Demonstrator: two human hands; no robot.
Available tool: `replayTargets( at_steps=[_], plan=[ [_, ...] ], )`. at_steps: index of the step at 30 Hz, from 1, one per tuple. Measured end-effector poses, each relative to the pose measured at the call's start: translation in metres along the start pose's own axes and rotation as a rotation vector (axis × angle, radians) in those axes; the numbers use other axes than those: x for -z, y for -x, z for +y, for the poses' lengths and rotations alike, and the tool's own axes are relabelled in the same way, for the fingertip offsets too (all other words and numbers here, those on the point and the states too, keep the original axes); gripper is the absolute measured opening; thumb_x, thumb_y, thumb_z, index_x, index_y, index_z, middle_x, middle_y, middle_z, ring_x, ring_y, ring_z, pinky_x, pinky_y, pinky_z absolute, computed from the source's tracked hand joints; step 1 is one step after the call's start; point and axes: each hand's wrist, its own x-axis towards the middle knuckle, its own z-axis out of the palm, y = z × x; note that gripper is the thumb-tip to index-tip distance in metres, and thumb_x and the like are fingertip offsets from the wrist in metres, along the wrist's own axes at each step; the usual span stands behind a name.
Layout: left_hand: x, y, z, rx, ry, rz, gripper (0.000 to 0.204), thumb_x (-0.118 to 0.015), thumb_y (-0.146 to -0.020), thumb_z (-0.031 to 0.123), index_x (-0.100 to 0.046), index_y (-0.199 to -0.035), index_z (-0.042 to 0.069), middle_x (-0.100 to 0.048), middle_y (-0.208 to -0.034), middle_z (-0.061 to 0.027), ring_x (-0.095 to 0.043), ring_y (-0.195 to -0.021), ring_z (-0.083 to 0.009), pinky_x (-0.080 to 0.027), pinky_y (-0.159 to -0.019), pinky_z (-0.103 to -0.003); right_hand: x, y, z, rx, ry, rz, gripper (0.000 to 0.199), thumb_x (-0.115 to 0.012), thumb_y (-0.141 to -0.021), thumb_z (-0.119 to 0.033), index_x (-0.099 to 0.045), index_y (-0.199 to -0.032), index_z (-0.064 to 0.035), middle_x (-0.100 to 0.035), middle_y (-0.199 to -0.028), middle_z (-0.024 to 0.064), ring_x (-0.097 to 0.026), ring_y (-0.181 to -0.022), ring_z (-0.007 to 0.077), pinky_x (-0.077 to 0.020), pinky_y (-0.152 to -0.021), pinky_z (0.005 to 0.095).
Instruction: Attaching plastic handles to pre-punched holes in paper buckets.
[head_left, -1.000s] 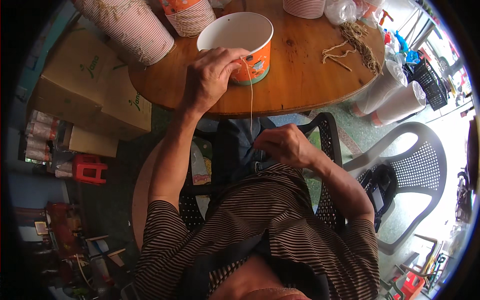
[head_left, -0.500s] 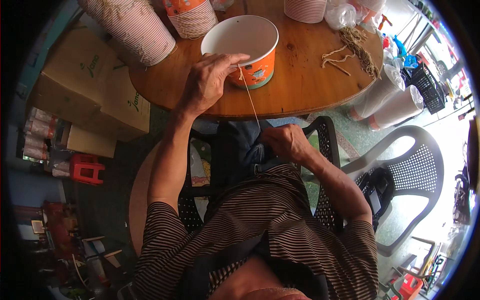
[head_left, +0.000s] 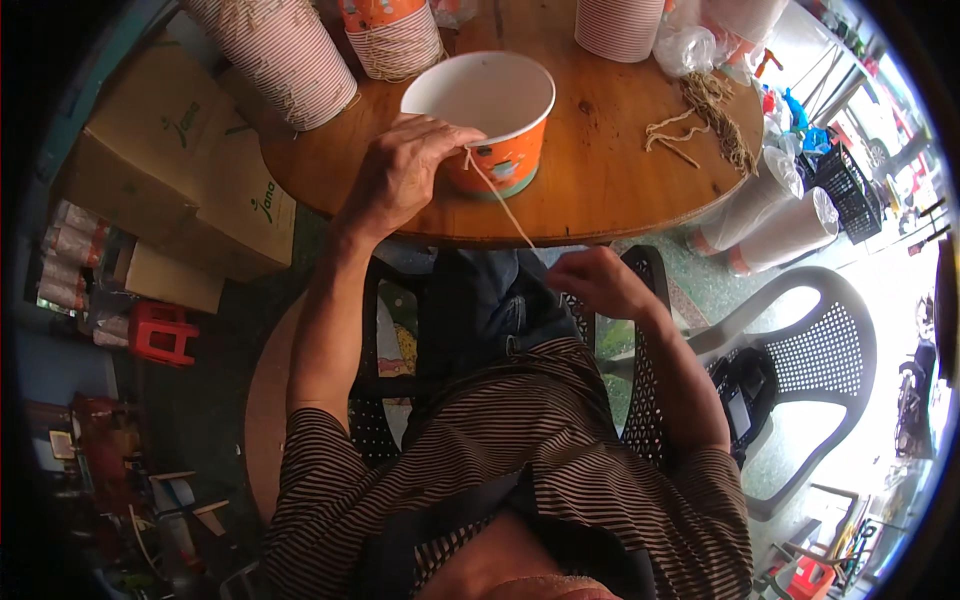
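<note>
Fingers [head_left: 563, 276] of the right hand [head_left: 605, 287], nearest the body, are sitting curled together over the jeans [head_left: 470, 300], just beside the lower end of the string [head_left: 502, 204]; whether they are gripping it, cannot tell. The string is slanting, nearly straight, far and left to the near left rim of the orange cup [head_left: 508, 160]. There the left hand [head_left: 397, 178] is grasping the cup, its index finger lying over the rim and the string emerging just under the fingertips. The cup is standing upright by the near edge of the desk [head_left: 600, 190].

Technique (judgement): best to be pressing firmly where string meets rim, without denting the wall, and to be keeping the pull even; a hard tug could be tipping the cup nearward.

Farther: a string bundle [head_left: 712, 105] is lying at right; a string-wrapped stack [head_left: 400, 45] and a longer stack [head_left: 275, 60] are occupying the far left.
</note>
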Motion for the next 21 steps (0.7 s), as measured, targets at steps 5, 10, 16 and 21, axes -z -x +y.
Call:
replayTargets(
  at_steps=[5, 10, 16, 21],
  plan=[
    [0.032, 0.002, -0.013, -0.072, -0.177, -0.087, 0.028, -0.059, -0.085, -0.008, -0.076, -0.104, 0.005, -0.075, -0.094, -0.0116, -0.071, -0.094, -0.0313, -0.052, -0.094, -0.042, 0.056, 0.050, -0.029, 0.201, -0.787, 0.349, 0.037, -0.056, -0.102, -0.015, -0.057, -0.133, 0.0045, -0.059, -0.070, 0.0035, -0.053, -0.048, 0.0088, -0.0450, -0.046, 0.0240],
    [0.051, 0.003, -0.021, -0.039, -0.069, -0.178, 0.022, -0.059, -0.086, -0.010, -0.074, -0.095, 0.002, -0.074, -0.092, -0.0100, -0.071, -0.096, -0.0288, -0.050, -0.104, -0.042, 0.101, 0.077, -0.011, 0.740, -1.140, 0.418, 0.029, -0.047, -0.107, -0.008, -0.054, -0.132, 0.0049, -0.068, -0.096, 0.0135, -0.043, -0.039, 0.0069, -0.0407, -0.041, 0.0243],
    [0.048, 0.007, -0.033, 0.005, 0.060, -0.154, 0.022, -0.060, -0.086, -0.015, -0.072, -0.093, 0.002, -0.071, -0.117, -0.0107, -0.071, -0.103, -0.0259, -0.056, -0.099, -0.037, 0.117, 0.081, -0.023, 0.786, -1.045, 0.542, 0.039, -0.045, -0.106, -0.002, -0.051, -0.144, 0.0034, -0.068, -0.132, 0.0227, -0.043, -0.041, 0.0051, -0.0396, -0.043, 0.0218],
    [0.047, -0.003, -0.048, 0.155, 0.011, -0.166, 0.023, -0.058, -0.090, -0.013, -0.072, -0.101, 0.002, -0.065, -0.134, -0.0122, -0.064, -0.120, -0.0270, -0.053, -0.099, -0.036, 0.115, 0.056, -0.072, 0.700, -0.794, 0.648, 0.030, -0.057, -0.106, -0.008, -0.063, -0.134, 0.0014, -0.072, -0.124, 0.0210, -0.052, -0.046, 0.0055, -0.0411, -0.042, 0.0211]
  ],
)
